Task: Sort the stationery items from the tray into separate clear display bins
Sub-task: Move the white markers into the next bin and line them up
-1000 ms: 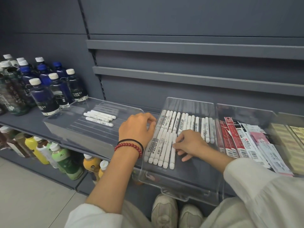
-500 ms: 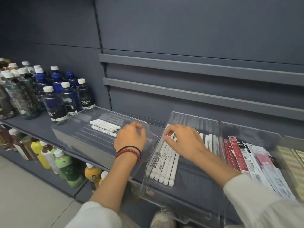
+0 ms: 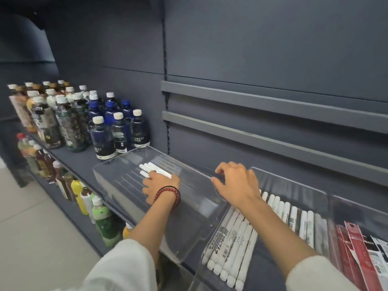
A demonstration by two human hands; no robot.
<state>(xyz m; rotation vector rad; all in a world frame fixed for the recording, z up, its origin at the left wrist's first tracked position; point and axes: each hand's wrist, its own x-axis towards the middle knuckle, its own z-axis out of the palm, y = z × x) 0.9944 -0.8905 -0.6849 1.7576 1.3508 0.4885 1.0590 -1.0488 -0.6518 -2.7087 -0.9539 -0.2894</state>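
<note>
Shelf (image 3: 69,158), dark grey, carrying three clear bins side by side. Left clear bin (image 3: 117,164): a small group of white markers (image 3: 154,169) lying together near its back. Left hand (image 3: 161,185), palm down inside this bin, rests on the near ends of those markers; whether its fingers grip one cannot be told. Red bead bracelet (image 3: 165,195) on that wrist. Right hand (image 3: 237,183): fingers spread and loosely bent, holding nothing, above the wall between the left and middle bins. Middle clear bin (image 3: 294,181): two rows of white labelled markers (image 3: 233,248), laid parallel. Right clear bin (image 3: 357,206): red packaged items (image 3: 354,259). Drink bottles (image 3: 117,133) standing left of the bins.
</note>
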